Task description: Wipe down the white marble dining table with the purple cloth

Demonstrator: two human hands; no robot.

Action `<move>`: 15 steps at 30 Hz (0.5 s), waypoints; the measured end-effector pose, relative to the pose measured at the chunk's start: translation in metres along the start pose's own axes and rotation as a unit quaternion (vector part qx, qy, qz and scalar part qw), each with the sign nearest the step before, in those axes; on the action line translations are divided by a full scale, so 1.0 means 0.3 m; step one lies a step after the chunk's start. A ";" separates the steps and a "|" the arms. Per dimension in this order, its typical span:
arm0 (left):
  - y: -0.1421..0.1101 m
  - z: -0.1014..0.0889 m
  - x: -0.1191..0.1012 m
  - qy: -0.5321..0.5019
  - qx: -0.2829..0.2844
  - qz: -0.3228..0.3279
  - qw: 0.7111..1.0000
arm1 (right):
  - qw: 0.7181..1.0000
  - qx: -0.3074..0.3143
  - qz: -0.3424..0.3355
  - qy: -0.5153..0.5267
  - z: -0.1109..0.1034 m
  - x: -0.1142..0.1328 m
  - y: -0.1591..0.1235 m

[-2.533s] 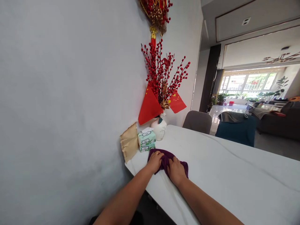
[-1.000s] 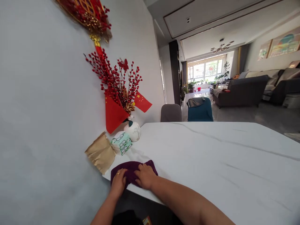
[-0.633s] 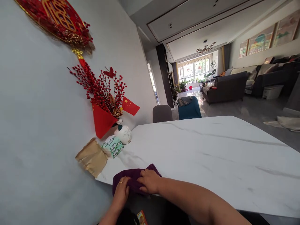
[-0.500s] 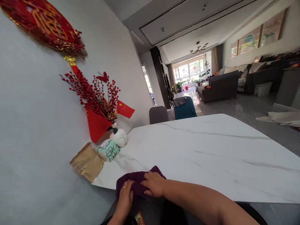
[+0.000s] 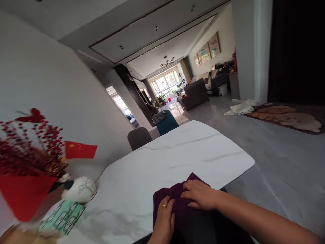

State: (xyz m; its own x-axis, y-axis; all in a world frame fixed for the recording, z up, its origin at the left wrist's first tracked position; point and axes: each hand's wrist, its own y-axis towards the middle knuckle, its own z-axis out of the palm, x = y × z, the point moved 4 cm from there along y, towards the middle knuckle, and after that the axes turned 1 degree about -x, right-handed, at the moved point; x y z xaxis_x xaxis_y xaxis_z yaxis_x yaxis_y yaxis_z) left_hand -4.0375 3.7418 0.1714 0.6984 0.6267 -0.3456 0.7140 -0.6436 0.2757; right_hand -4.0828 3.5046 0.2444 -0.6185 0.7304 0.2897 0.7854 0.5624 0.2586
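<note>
A dark purple cloth [image 5: 177, 195], bunched and folded, lies over the near edge of the white marbled table [image 5: 142, 179]. My left hand [image 5: 165, 213], wearing a gold ring, is closed on the cloth's left part, its fingers pointing away from me. On the right part, my right hand [image 5: 199, 195] has its fingers curled into the fabric. A raised corner of the cloth sticks up just beyond the right hand. The fingertips of both hands are partly hidden in the folds.
At the left stand a green tissue box [image 5: 62, 217], a white round vase [image 5: 82, 189] and red berry branches [image 5: 48, 139] with a small red flag [image 5: 80, 150]. A brown paper bag [image 5: 27, 235] is at the lower left. Two chairs, one grey [image 5: 139, 138] and one teal [image 5: 167, 122], stand behind the table.
The view has swung to the right and tilted, bringing a floor mat into sight. Both hands stay on the purple cloth, which now appears farther right in the picture.
</note>
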 end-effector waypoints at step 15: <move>0.787 0.264 -0.752 -0.082 0.149 0.178 0.969 | 0.956 -0.102 0.271 -0.042 -0.415 -0.468 -0.657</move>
State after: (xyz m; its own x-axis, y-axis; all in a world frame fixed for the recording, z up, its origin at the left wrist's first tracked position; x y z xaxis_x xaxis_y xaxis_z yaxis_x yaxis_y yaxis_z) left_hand -4.0305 3.4137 0.2435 0.8627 0.2794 -0.4215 0.3664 -0.9199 0.1402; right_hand -4.1540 3.2428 0.2675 -0.1104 0.9265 0.3597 0.9634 0.0108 0.2680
